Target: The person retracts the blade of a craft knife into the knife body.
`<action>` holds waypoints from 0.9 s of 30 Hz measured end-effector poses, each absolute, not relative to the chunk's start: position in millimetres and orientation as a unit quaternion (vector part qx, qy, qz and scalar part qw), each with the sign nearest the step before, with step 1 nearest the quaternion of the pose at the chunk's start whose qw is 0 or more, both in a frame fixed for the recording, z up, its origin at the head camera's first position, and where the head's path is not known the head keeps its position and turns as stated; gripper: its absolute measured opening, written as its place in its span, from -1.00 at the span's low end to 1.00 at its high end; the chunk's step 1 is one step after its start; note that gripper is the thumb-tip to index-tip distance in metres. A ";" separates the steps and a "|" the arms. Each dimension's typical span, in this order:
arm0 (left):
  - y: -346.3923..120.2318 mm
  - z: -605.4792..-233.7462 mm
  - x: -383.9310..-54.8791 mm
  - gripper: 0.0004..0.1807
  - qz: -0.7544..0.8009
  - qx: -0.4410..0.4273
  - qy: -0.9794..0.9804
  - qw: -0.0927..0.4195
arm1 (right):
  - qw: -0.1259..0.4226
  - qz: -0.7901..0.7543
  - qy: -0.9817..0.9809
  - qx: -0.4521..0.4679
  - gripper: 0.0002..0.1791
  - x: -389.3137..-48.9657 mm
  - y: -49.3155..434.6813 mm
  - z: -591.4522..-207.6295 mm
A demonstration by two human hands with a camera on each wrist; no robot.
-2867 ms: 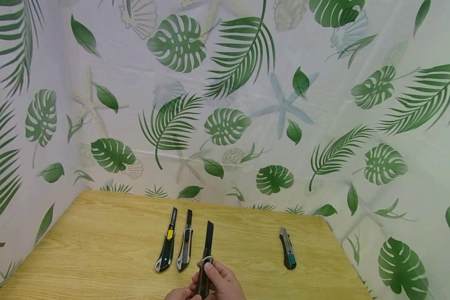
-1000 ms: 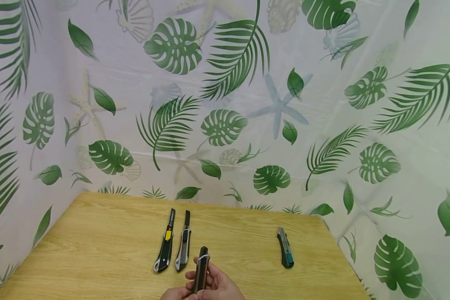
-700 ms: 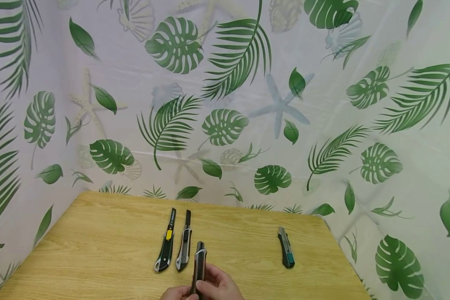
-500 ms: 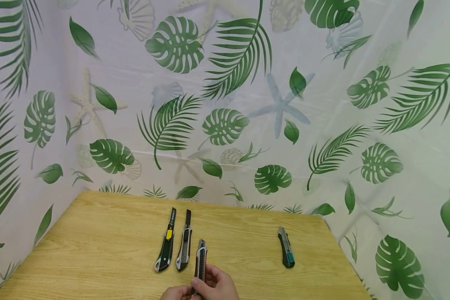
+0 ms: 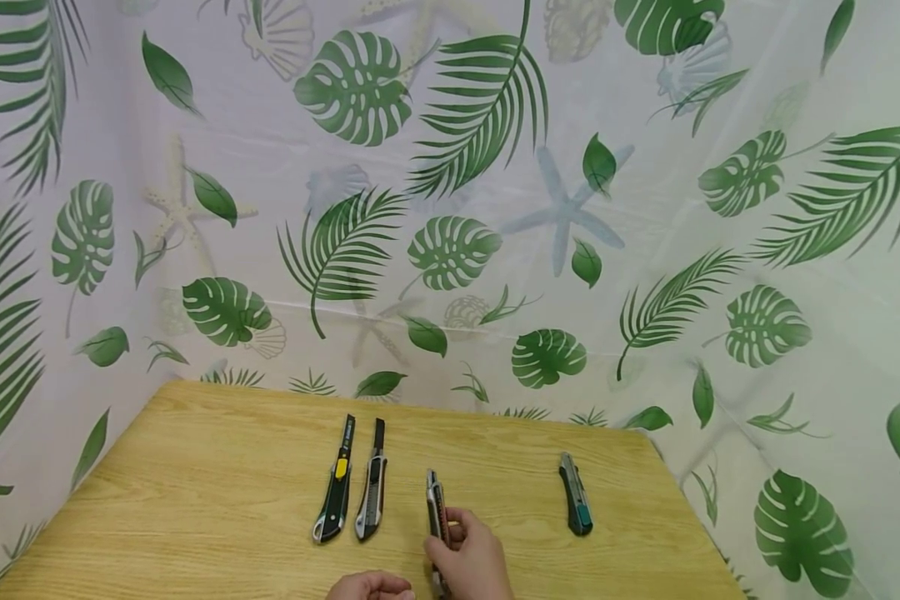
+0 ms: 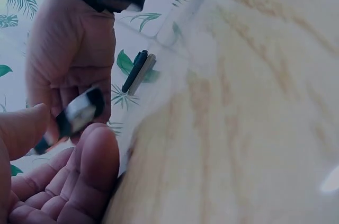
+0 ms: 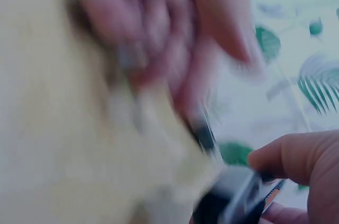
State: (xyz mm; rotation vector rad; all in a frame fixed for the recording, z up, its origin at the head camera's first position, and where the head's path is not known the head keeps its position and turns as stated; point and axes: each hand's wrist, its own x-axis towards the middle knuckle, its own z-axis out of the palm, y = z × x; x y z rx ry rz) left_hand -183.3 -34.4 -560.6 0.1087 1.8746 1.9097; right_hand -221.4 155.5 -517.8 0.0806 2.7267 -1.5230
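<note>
My right hand (image 5: 474, 557) grips a dark snap-off utility knife (image 5: 434, 504) with silver trim between thumb and fingers, its nose pointing away and no blade showing. In the right wrist view the end of this knife (image 7: 228, 197) is blurred. My left hand (image 5: 371, 586), fingers loosely curled, lies at the lower edge of the head view, apart from the knife and holding nothing. Left of the held knife lie a black utility knife with a yellow slider (image 5: 337, 492) and a silver-and-black utility knife (image 5: 372, 492), both with black blades extended.
Farther right on the wooden table (image 5: 217, 483) lies a utility knife with a teal end (image 5: 576, 496), its blade not showing. A white leaf-patterned curtain (image 5: 450, 208) hangs behind and at both sides of the table.
The held knife's black blade, extended 2.9 s ago, has slid back into the handle. My left hand has let go, and my right hand has carried the knife a little to the right.
</note>
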 end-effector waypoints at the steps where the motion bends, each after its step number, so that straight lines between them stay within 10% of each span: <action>1: -33.2 -560.0 -182.8 -0.61 0.691 0.032 0.686 0.227 | -0.011 -0.468 0.883 0.031 -0.52 -227.7 163.4 -515.0; 8: -33.5 -559.8 -182.4 -0.62 0.689 0.019 0.684 0.239 | -0.120 -0.273 0.951 0.085 -0.62 -279.5 232.1 -511.3; 12: -34.4 -562.2 -182.5 -0.61 0.692 0.025 0.681 0.240 | -0.099 -0.199 0.966 0.130 -0.81 -298.6 263.4 -514.8; 27: -30.5 -562.2 -181.3 -0.64 0.691 0.035 0.687 0.224 | -0.052 -0.090 0.982 0.156 -0.55 -315.3 283.8 -521.6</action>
